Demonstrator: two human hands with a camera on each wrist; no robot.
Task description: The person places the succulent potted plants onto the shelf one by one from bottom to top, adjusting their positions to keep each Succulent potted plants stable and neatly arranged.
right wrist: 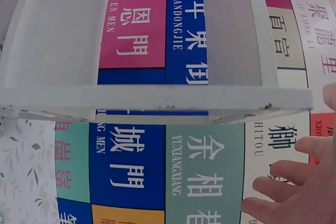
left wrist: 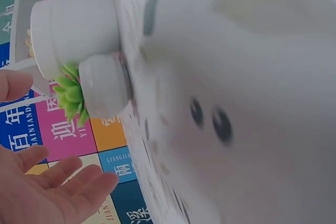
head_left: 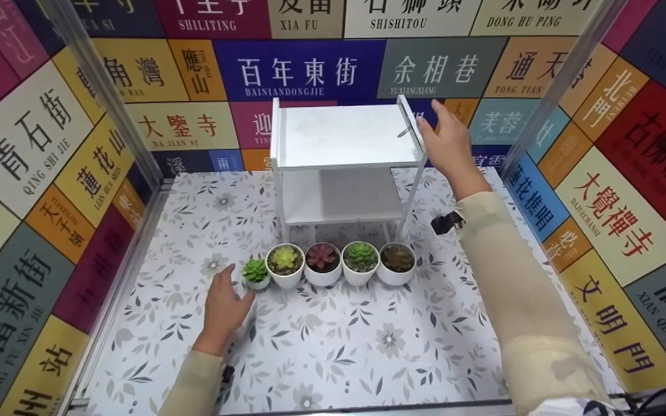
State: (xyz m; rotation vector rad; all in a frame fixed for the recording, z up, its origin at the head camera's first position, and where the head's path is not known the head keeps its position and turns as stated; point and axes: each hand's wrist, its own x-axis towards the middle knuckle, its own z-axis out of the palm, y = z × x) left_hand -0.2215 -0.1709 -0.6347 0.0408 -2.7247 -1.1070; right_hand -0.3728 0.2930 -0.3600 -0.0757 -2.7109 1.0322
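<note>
A row of white pots with succulents stands on the floral table top (head_left: 333, 346). The smallest pot, with a green succulent (head_left: 255, 273) (left wrist: 102, 85), is at the left end beside a larger pot (head_left: 285, 264) (left wrist: 73, 32). My left hand (head_left: 236, 286) (left wrist: 58, 140) hovers just left of the smallest pot with straight fingers spread, holding nothing. Behind the row stands a white two-tier shelf (head_left: 344, 167) (right wrist: 157, 98), bare on both levels. My right hand (head_left: 431, 115) (right wrist: 299, 145) is raised beside the shelf's upper right rail, fingers straight, with a small gap to it.
Further right in the row are a red succulent (head_left: 322, 263), a green one (head_left: 360, 262) and a brownish one (head_left: 397, 263). Walls covered in coloured street-sign panels close in the table on the left, back and right, with metal posts (head_left: 107, 98) at the corners.
</note>
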